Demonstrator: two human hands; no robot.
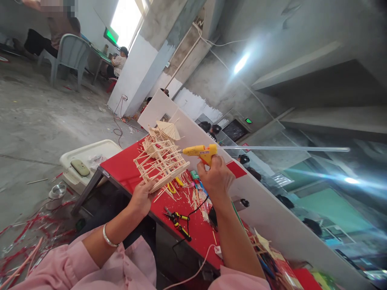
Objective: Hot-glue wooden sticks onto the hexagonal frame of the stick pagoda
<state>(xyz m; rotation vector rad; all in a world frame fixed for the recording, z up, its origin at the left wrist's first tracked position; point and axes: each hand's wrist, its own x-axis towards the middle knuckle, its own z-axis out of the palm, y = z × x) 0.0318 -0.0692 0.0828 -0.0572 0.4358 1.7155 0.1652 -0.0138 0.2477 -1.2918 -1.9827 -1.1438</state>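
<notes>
My left hand [142, 196] is closed on the lower edge of a frame built of thin wooden sticks [161, 163], held tilted over the table. In my right hand [218, 175] is a yellow hot glue gun [201, 152], gripped by its handle. A long clear glue stick [287, 148] juts out of its back end. The nozzle points left, close to the right side of the stick frame; whether it touches I cannot tell. A cone-shaped roof of sticks [168, 129] shows just behind the frame.
On the red table [116, 165] lie black-and-yellow pliers [177, 222], yellow-handled scissors [173, 186] and many loose sticks [192, 197]. A white partition [250, 201] borders the table's far side. To the left stands a white tub [68, 159]. Other people sit farther off.
</notes>
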